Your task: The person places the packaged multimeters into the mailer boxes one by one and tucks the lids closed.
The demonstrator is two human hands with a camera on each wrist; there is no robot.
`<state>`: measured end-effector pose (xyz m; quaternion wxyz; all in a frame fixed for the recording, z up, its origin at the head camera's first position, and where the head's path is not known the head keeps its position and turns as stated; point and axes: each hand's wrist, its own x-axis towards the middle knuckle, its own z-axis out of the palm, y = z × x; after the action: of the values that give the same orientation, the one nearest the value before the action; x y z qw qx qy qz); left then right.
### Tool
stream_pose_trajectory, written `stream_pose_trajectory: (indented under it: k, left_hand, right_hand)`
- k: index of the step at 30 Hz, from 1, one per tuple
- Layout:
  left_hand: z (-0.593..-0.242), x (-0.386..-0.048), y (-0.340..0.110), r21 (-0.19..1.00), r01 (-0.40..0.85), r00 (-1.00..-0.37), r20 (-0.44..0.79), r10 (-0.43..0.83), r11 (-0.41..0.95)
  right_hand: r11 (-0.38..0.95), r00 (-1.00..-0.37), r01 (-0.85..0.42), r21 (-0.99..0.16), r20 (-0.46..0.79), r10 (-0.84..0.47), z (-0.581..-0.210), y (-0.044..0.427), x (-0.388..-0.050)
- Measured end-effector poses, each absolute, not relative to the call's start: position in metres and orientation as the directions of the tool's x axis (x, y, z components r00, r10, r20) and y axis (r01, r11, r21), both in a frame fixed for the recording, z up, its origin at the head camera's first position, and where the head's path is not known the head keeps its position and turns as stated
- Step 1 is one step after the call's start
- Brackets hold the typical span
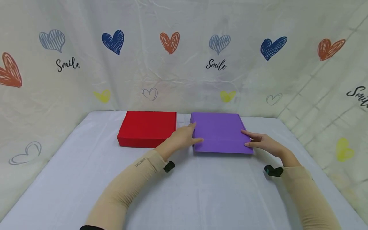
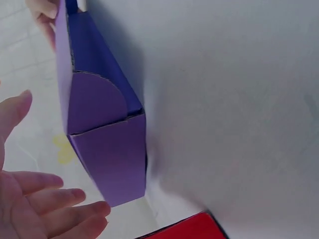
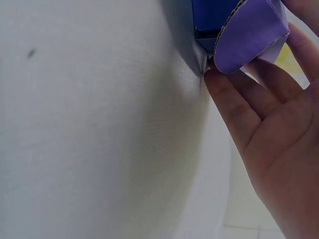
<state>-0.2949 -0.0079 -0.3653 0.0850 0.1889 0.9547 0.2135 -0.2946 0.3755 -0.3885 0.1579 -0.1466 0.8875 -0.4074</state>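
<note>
A purple cardboard box [image 1: 219, 132] lies on the white-covered table, its lid a little raised at the front; the gap and blue inside show in the left wrist view. My left hand [image 1: 184, 135] is at the box's left side, thumb and fingers spread. In the left wrist view this hand [image 2: 52, 209] has its palm showing, with nothing held. At the right edge, my right hand [image 1: 264, 143] holds the box by its lid. Seen from the right wrist, the fingers of that hand [image 3: 284, 129] reach behind the rounded side flap [image 3: 251, 37].
To the left of the purple box lies a closed red box [image 1: 148, 127], with a narrow gap between the two. A white cloth [image 1: 198, 191] covers the table. Behind stands a pale curtain [image 1: 189, 76] printed with hearts.
</note>
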Motion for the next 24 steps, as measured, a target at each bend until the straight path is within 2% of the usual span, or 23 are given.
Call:
stream_pose_trajectory:
  k: [7, 13, 24]
  left_hand:
    - [-0.371, -0.302, -0.006, 0.460, 0.335, -0.914, -0.055, 0.403, 0.822]
    - [-0.379, -0.308, -0.004, 0.473, 0.384, -0.886, -0.052, 0.461, 0.793]
    - [-0.389, -0.310, 0.001, 0.446, 0.379, -0.858, -0.158, 0.489, 0.811]
  right_hand:
    - [0.622, -0.901, -0.129, -0.772, -0.170, -0.399, -0.386, 0.375, -0.292]
    - [0.636, -0.904, -0.135, -0.760, -0.167, -0.393, -0.385, 0.375, -0.292]
    - [0.665, -0.898, -0.187, -0.723, -0.148, -0.414, -0.380, 0.383, -0.287]
